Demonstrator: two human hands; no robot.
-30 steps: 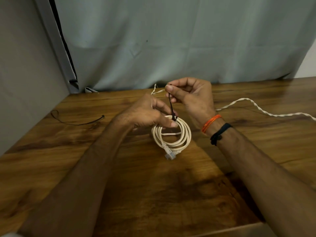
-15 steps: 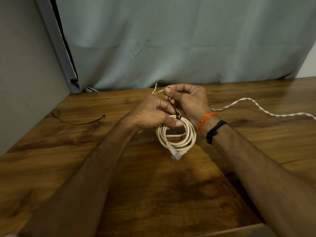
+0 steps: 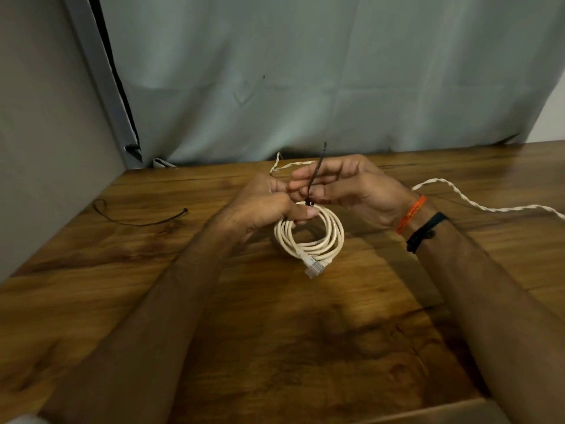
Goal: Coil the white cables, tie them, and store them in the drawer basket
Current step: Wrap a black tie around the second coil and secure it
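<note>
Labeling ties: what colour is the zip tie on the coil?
Black. The zip tie around the coiled white cable shows best in the head view.

Cream coiled cable [image 3: 308, 237], black tie [image 3: 315, 175], orange [image 3: 411, 214] and black [image 3: 426, 234] wristbands, brown wood-grain table [image 3: 275, 347].

Coiled cable [image 3: 308, 237] hangs below and between both hands, over the table [image 3: 275, 347]. Left hand [image 3: 263, 206] at coil top; right hand [image 3: 345, 186] just right of it, cable tie [image 3: 316, 172] rising between them. Spare tie [image 3: 137, 217] on table, well left of left hand. Loose twisted cable [image 3: 477, 205] on table right of right hand, passing behind both hands
</note>
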